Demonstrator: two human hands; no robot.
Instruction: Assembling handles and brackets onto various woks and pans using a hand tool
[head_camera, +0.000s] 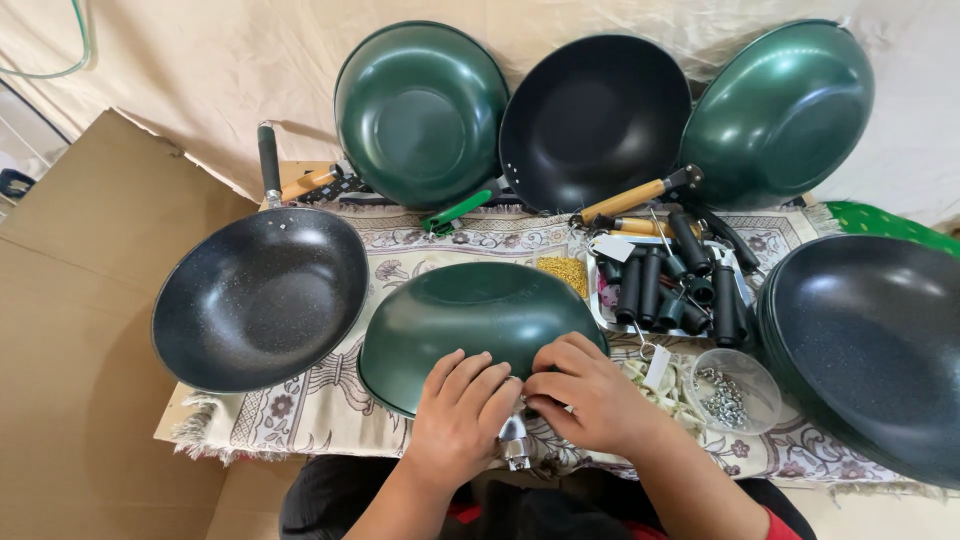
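Both hands are pinched on the metal handle bracket (514, 440) of the green wok (470, 315) at the mat's (320, 410) near edge: left hand (462, 410) steadying, right hand (585, 395) fiddling. No handle on yet. Black grips wait in the tray (600, 300), plus a cup of nuts (735, 390) beside it.

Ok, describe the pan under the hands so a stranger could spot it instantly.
Start at the patterned cloth on the low table, then go to its near edge, where the left hand and right hand meet. There a green wok tips on its side at a metal bracket. Unlike its neighbours, it has no handle.
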